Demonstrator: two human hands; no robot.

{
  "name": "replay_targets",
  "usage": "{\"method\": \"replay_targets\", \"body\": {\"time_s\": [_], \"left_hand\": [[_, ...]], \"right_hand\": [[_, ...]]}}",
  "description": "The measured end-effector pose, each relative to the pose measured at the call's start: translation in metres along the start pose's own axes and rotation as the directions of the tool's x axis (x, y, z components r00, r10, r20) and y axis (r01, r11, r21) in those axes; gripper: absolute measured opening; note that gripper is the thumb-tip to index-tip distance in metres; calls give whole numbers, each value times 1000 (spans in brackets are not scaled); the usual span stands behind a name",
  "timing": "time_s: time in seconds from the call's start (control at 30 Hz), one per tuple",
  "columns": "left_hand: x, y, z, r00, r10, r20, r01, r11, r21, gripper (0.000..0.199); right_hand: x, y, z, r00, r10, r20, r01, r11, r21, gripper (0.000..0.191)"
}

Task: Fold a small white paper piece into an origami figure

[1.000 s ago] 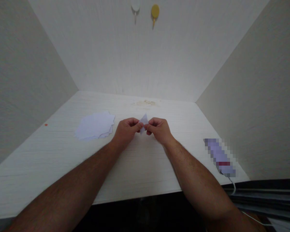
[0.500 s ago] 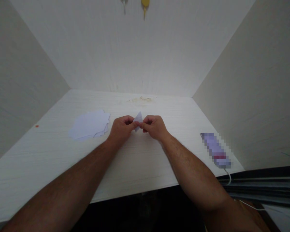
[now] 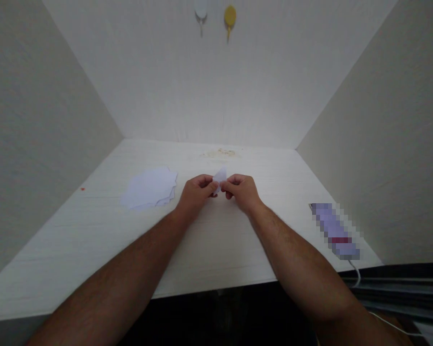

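Observation:
Between my two hands is a small folded piece of white paper (image 3: 221,176), held just above the table with a point sticking up. My left hand (image 3: 198,193) pinches its left side between thumb and fingers. On the other side, my right hand (image 3: 241,190) grips the paper's right edge in a thumb-and-finger pinch. The fingers hide much of the lower part of the paper. A loose pile of white paper sheets (image 3: 149,187) lies to the left of my left hand.
The white table (image 3: 216,245) is closed in by pale walls on three sides. A pixelated flat object (image 3: 335,230) with a white cable (image 3: 356,275) lies at the right. A yellow hook (image 3: 230,17) and a white hook (image 3: 201,12) are on the back wall. Brownish marks (image 3: 225,153) stain the table's back.
The camera view has shifted, so everything sits further right and lower. The folded paper has turned slightly between my fingers; both hands keep hold of it.

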State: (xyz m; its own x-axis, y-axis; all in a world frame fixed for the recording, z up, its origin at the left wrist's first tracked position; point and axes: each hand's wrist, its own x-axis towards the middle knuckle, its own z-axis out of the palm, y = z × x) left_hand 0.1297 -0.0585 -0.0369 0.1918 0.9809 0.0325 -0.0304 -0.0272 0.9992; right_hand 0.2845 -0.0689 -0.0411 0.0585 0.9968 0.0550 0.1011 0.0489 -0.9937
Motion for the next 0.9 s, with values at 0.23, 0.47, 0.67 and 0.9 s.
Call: {"method": "replay_targets", "body": {"time_s": [0.23, 0.47, 0.67, 0.9], "left_hand": [[2, -8, 0, 999, -45, -1, 45, 990, -131, 29], [3, -6, 0, 997, -46, -55, 38, 990, -133, 25], [7, -7, -2, 974, -29, -226, 25, 999, -22, 17], [7, -6, -1, 971, -29, -237, 50, 996, 80, 17]], "right_hand": [[4, 7, 1, 995, -92, -34, 94, 993, 72, 28], [1, 1, 6, 993, -106, -54, 105, 994, -7, 19], [9, 12, -4, 972, -169, -166, 109, 942, -318, 11], [12, 15, -11, 971, -241, -1, 157, 637, -755, 36]]}}
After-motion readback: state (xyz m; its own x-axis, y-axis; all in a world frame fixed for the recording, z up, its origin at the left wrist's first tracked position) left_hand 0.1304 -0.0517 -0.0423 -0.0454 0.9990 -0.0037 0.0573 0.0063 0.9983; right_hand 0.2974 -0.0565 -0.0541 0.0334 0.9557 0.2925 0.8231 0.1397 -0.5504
